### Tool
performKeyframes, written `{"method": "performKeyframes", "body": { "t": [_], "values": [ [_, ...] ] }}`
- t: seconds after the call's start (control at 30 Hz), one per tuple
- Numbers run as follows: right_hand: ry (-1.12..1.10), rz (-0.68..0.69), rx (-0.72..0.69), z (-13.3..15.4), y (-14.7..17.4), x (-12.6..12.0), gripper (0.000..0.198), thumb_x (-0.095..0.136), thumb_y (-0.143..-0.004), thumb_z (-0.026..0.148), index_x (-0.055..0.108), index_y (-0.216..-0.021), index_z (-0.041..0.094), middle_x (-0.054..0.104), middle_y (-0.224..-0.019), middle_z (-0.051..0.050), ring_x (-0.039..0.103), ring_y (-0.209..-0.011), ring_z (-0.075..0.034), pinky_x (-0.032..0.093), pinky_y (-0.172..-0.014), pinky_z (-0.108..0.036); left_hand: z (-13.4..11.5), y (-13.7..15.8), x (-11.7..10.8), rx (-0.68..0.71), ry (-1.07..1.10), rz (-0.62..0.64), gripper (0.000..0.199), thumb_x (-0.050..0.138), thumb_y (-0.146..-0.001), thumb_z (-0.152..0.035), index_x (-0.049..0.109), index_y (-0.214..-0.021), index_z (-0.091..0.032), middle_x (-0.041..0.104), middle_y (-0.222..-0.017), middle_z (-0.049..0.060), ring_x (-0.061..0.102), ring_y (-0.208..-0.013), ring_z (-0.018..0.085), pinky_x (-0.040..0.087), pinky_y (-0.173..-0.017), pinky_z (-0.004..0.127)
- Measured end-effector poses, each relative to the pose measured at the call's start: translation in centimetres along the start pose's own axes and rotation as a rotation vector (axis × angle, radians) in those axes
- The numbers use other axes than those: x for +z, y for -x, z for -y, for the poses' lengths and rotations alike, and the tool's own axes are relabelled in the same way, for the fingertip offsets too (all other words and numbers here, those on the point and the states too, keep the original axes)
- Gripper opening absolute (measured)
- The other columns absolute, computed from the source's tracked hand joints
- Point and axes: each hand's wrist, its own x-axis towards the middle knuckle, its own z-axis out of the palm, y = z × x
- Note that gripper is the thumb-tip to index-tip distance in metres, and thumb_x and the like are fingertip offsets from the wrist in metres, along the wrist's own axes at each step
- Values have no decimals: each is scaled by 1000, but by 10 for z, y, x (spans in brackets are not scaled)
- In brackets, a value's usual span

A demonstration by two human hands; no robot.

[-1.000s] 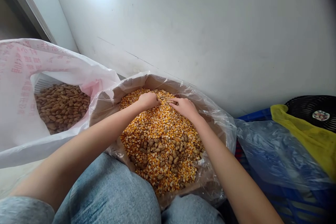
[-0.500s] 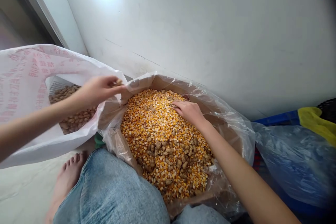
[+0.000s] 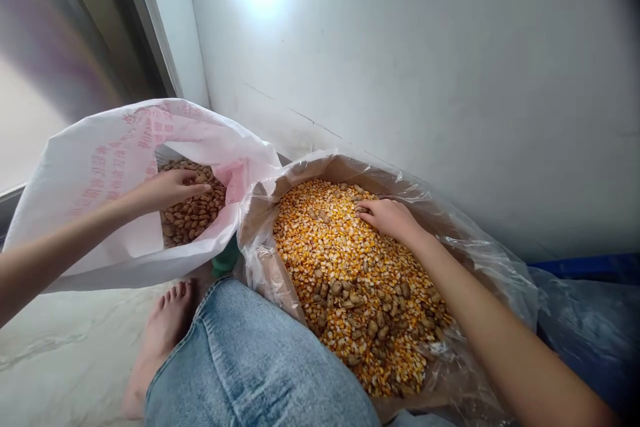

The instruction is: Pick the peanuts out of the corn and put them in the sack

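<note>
My left hand (image 3: pixel 175 188) hovers inside the mouth of a white woven sack (image 3: pixel 107 177) with red print. Its fingers are loosely bent and apart, and no peanut shows between them. Below it lies a heap of unshelled peanuts (image 3: pixel 193 217). Over at the far side of a plastic-lined bag (image 3: pixel 273 277), my right hand (image 3: pixel 387 217) has its fingertips closed on a peanut (image 3: pixel 361 209). Yellow corn kernels (image 3: pixel 325 247) fill this bag, with darker peanuts (image 3: pixel 383 320) scattered on top, mostly toward the near side.
A white wall (image 3: pixel 400 67) rises behind both bags. My bare foot (image 3: pixel 167 320) and jeans-covered knee (image 3: pixel 265 360) are close in front. A green object (image 3: pixel 226 257) sits between the bags. Blue plastic (image 3: pixel 590 320) lies at right.
My left hand has moved from between the two bags back over the sack, and the peanut in it no longer shows. My right hand stays at the corn's far side. The view has shifted left.
</note>
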Motion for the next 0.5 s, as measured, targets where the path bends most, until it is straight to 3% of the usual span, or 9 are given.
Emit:
{"method": "performKeyframes", "body": {
  "t": [0.13, 0.5],
  "values": [
    [84, 58, 20, 6, -4, -3, 29, 42, -78, 32, 60, -99, 24, 64, -94, -8, 59, -84, -22, 41, -66, -30, 3, 4, -3, 28, -450, -21, 18, 67, -57, -35, 56, -53, -22, 52, -46, -4, 41, -47, 13, 20, -45, 20],
    [74, 10, 46, 8, 0, -7, 27, 40, -77, 30, 63, -87, 23, 65, -83, -8, 59, -77, -22, 40, -61, -29, 4, 7, -5, 56, -524, -57, 26, 60, -58, -48, 55, -56, -23, 54, -49, -2, 46, -51, 17, 27, -47, 22]
  ]
}}
